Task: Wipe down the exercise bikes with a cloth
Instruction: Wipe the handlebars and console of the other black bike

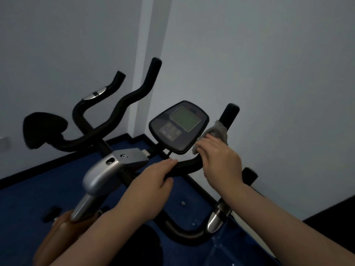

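Both forearms are reaching in: left hand [151, 181] is gripping the handlebar [184, 166], right hand [221, 160] is pressing the grey cloth [217, 133] around its upright grip. Bunched cloth risks slipping off mid-stroke beside the console [178, 125].

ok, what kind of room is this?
Probably a small gym or fitness room: an exercise bike with a display console, a second bike's handlebars beside it, blue floor and bare walls.
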The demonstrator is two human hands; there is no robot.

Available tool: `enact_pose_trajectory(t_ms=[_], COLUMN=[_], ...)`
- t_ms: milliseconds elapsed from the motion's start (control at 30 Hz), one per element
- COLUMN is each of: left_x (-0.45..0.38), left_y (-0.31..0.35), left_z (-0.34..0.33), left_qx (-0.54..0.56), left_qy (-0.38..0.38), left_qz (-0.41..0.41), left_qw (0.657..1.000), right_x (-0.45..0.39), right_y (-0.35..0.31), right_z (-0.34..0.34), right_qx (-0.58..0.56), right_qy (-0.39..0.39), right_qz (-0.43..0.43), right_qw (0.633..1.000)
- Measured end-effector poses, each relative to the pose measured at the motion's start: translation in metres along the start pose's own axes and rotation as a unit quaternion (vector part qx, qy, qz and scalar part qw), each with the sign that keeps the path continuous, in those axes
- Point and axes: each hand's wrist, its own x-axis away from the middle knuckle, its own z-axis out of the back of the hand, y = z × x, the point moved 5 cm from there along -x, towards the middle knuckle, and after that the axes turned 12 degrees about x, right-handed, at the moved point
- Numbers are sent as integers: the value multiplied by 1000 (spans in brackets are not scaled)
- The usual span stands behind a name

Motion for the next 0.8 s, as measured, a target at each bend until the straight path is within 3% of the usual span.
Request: enact_pose_trajectory(t_ms=[167,367,533,800], left_x=[18,47,54,53], left_y=[-4,-16,-18,-26], left_z=[16,24,28,37], left_qx=[-2,-4,9,59], left_qy=[16,37,101,195], left_qz=[23,44,49,96], left_qw=[1000,998,994,974], right_x=[24,43,48,56], right_y=[-18,-44,-65,-85], right_z=[-1,-4,-4,-13], right_qx=[-68,-85,-87,-133], right_qy=[23,49,59,32], right_qz=[-101,-154,-146,-39], right_qw=[992,983,984,990])
